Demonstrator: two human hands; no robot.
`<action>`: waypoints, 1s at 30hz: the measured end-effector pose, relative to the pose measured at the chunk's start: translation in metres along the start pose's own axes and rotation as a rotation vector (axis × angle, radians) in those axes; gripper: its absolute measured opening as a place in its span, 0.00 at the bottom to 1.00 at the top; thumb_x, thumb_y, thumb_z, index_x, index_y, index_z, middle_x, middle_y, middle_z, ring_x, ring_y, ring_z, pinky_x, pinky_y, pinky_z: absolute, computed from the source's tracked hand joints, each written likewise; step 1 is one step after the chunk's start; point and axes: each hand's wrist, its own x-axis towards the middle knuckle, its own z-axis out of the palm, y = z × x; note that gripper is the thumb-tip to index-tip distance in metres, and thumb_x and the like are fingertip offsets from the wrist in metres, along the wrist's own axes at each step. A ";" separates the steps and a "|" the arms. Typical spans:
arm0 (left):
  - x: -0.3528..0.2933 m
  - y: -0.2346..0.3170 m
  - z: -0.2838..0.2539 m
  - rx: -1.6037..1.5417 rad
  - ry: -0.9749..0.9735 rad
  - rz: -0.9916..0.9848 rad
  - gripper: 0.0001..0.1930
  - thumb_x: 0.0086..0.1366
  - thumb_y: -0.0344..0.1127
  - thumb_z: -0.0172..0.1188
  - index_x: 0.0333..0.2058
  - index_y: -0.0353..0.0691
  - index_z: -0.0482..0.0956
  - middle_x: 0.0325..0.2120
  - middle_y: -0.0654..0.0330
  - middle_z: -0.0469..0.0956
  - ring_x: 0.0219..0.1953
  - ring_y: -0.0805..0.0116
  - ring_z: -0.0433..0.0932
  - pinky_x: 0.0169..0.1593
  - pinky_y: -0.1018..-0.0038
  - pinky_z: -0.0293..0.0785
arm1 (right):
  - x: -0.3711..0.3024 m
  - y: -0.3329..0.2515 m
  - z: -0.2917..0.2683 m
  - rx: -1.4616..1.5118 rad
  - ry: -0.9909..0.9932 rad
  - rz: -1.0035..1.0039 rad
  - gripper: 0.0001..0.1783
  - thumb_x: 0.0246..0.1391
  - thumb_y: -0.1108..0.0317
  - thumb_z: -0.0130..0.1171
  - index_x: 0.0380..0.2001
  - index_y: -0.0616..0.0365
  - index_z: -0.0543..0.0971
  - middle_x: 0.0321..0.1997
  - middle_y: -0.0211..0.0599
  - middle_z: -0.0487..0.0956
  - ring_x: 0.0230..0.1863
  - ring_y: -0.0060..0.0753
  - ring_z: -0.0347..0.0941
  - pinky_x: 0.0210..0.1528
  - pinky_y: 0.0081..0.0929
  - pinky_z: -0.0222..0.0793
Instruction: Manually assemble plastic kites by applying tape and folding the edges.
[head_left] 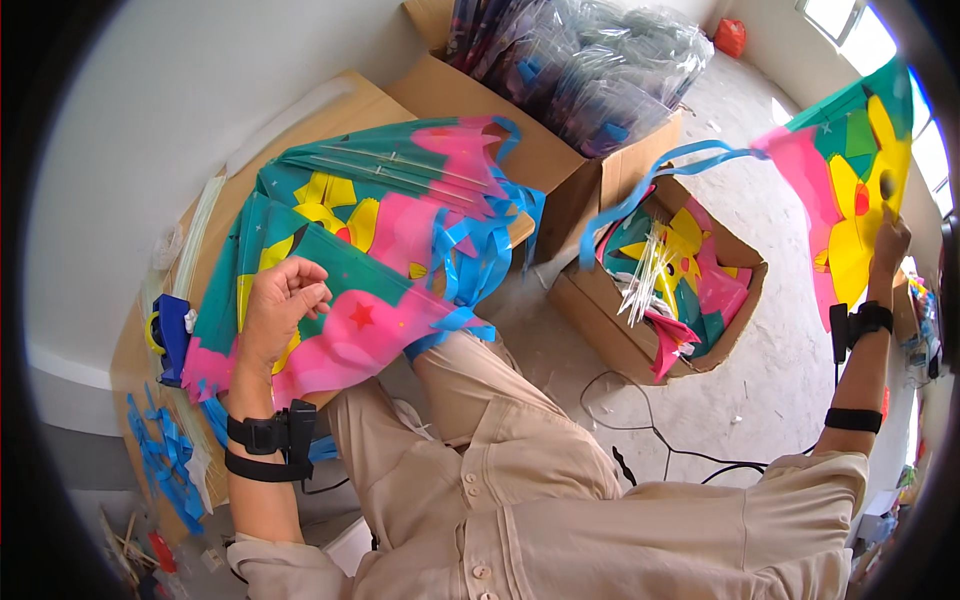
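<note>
While the kite slants, yellow borders pink.

White wall, pale floor, windows — glaringly bright

L hand, qty 1: fingers half-curled, thumb nr. fingertips; L forearm pointing fwd., bare to approx. elbow. R hand, qty 1: raised, fingers closed; R arm held wide of person's torso.

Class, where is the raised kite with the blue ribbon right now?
In the head view, the raised kite is at the upper right, held in the person's right hand, its blue ribbon trailing leftward toward the smaller open cardboard box.
</note>
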 end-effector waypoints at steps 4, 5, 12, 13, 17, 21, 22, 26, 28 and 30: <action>0.003 -0.006 0.006 -0.058 -0.041 -0.002 0.06 0.59 0.27 0.55 0.35 0.32 0.74 0.24 0.62 0.77 0.25 0.78 0.76 0.28 0.82 0.70 | -0.047 -0.077 -0.009 0.289 -0.481 0.012 0.12 0.57 0.66 0.52 0.36 0.64 0.80 0.26 0.33 0.78 0.23 0.20 0.72 0.25 0.16 0.67; 0.003 -0.008 0.008 -0.061 -0.063 -0.001 0.06 0.59 0.27 0.55 0.34 0.32 0.74 0.24 0.62 0.77 0.25 0.78 0.75 0.28 0.83 0.70 | -0.059 -0.097 -0.009 0.207 -0.447 -0.020 0.12 0.57 0.66 0.52 0.37 0.63 0.80 0.26 0.31 0.78 0.24 0.18 0.72 0.26 0.15 0.67; -0.003 -0.027 0.001 -0.100 -0.099 -0.040 0.05 0.59 0.26 0.54 0.33 0.32 0.74 0.23 0.61 0.76 0.25 0.77 0.75 0.30 0.82 0.72 | -0.070 -0.185 -0.061 0.382 -0.548 0.032 0.13 0.60 0.67 0.50 0.43 0.63 0.78 0.33 0.33 0.80 0.29 0.22 0.77 0.34 0.13 0.72; -0.003 -0.031 0.000 -0.114 -0.092 -0.050 0.05 0.58 0.25 0.54 0.33 0.32 0.74 0.23 0.61 0.76 0.24 0.76 0.75 0.30 0.82 0.72 | -0.069 -0.189 -0.069 0.354 -0.553 0.024 0.13 0.60 0.67 0.50 0.43 0.63 0.78 0.33 0.33 0.80 0.29 0.22 0.77 0.34 0.13 0.72; -0.007 -0.047 -0.001 -0.153 -0.080 -0.058 0.05 0.58 0.25 0.54 0.33 0.32 0.74 0.23 0.61 0.76 0.24 0.76 0.75 0.29 0.82 0.73 | -0.067 -0.196 -0.088 0.776 -0.709 0.233 0.15 0.60 0.68 0.51 0.47 0.63 0.75 0.39 0.37 0.80 0.36 0.28 0.79 0.40 0.21 0.75; -0.005 -0.056 -0.002 -0.138 -0.086 -0.073 0.04 0.58 0.25 0.54 0.33 0.32 0.74 0.23 0.61 0.76 0.24 0.76 0.75 0.28 0.82 0.72 | -0.056 -0.189 -0.100 0.881 -0.630 0.351 0.15 0.58 0.67 0.53 0.46 0.62 0.75 0.43 0.38 0.79 0.39 0.29 0.78 0.42 0.24 0.75; -0.005 -0.057 -0.002 -0.146 -0.087 -0.077 0.04 0.58 0.25 0.54 0.33 0.32 0.74 0.23 0.61 0.76 0.24 0.76 0.75 0.28 0.82 0.72 | -0.053 -0.184 -0.102 0.902 -0.687 0.321 0.15 0.58 0.67 0.53 0.46 0.62 0.75 0.43 0.38 0.79 0.39 0.29 0.78 0.42 0.24 0.75; -0.005 -0.060 -0.005 -0.152 -0.089 -0.071 0.04 0.58 0.25 0.54 0.33 0.32 0.74 0.23 0.62 0.76 0.23 0.77 0.75 0.28 0.82 0.72 | -0.045 -0.148 -0.093 0.841 -0.734 0.339 0.14 0.59 0.68 0.52 0.44 0.63 0.76 0.40 0.38 0.80 0.37 0.29 0.78 0.40 0.23 0.75; -0.009 -0.062 -0.005 -0.140 -0.078 -0.068 0.04 0.58 0.25 0.54 0.33 0.32 0.74 0.23 0.62 0.76 0.24 0.77 0.75 0.28 0.82 0.72 | -0.047 -0.127 -0.079 0.784 -0.757 0.331 0.13 0.58 0.68 0.51 0.44 0.65 0.76 0.38 0.38 0.80 0.36 0.27 0.78 0.39 0.23 0.74; -0.017 -0.066 -0.005 -0.123 -0.048 -0.079 0.04 0.58 0.25 0.54 0.33 0.32 0.74 0.23 0.62 0.76 0.24 0.78 0.75 0.28 0.83 0.72 | -0.054 -0.110 -0.059 0.129 -0.607 0.052 0.13 0.57 0.70 0.49 0.42 0.67 0.76 0.35 0.45 0.80 0.35 0.36 0.78 0.37 0.27 0.73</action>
